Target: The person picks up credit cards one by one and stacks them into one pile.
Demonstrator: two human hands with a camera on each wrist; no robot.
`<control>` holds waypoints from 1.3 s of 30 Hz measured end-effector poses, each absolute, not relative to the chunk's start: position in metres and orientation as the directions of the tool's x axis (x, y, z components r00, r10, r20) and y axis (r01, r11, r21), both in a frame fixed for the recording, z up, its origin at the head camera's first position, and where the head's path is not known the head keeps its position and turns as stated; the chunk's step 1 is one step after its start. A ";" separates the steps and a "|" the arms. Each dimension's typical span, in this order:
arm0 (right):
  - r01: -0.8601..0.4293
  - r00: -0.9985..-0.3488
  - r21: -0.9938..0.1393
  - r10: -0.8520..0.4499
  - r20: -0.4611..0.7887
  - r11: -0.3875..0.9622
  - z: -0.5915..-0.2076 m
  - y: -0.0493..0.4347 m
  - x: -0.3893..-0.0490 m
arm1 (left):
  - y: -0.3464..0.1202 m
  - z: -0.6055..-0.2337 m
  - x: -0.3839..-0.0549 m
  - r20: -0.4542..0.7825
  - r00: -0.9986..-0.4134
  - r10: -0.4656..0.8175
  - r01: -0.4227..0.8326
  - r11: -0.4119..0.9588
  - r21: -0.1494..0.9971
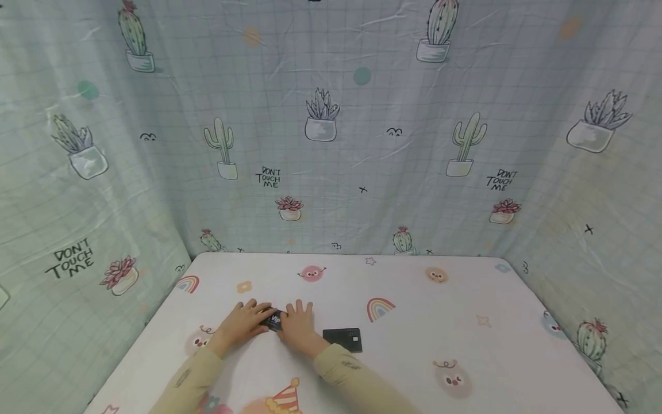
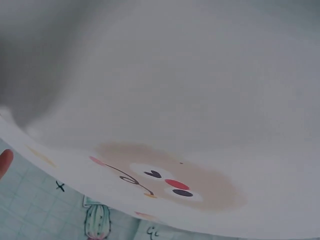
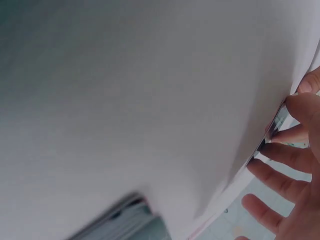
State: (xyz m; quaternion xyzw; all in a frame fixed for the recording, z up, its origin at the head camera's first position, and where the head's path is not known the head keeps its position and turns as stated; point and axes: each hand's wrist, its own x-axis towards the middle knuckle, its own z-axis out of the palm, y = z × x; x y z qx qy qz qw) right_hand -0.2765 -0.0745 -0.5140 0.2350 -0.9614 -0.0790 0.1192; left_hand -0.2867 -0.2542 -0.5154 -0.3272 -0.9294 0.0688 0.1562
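Observation:
A black card marked "VIP" [image 1: 276, 320] lies between the two hands on the left half of the table. My left hand [image 1: 242, 325] holds its left end, the fingers reaching over the card. At its right end, my right hand [image 1: 300, 329] grips the card between thumb and fingers, with other fingers spread. The right wrist view catches the card [image 3: 281, 119] nearly edge-on, fingertips of both hands along it. Only one fingertip [image 2: 5, 162] shows in the left wrist view. Beside the right wrist lies a second black card [image 1: 341, 339] with a small light chip.
A white cloth with cartoon prints covers the table [image 1: 414, 333]. Cactus-print curtains [image 1: 341, 155] hang behind it and along both sides. The second card's glossy surface [image 3: 125, 225] appears at the bottom of the right wrist view.

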 end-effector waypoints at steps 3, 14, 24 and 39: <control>-0.461 -0.845 0.222 -0.501 0.186 0.859 -0.514 -0.069 -0.276 | -0.255 -0.517 -0.284 0.265 -0.710 0.653 0.596 0.757 -0.268; -0.515 -0.817 0.287 -0.564 0.123 0.808 -0.511 -0.057 -0.277 | -0.257 -0.516 -0.273 0.322 -0.679 0.659 0.639 0.747 -0.183; -0.499 -0.835 0.279 -0.541 0.098 0.820 -0.511 -0.054 -0.284 | -0.257 -0.519 -0.276 0.280 -0.722 0.633 0.617 0.772 -0.153; -0.520 -0.830 0.211 -0.547 0.104 0.828 -0.513 -0.053 -0.289 | -0.259 -0.521 -0.280 0.276 -0.716 0.641 0.638 0.762 -0.115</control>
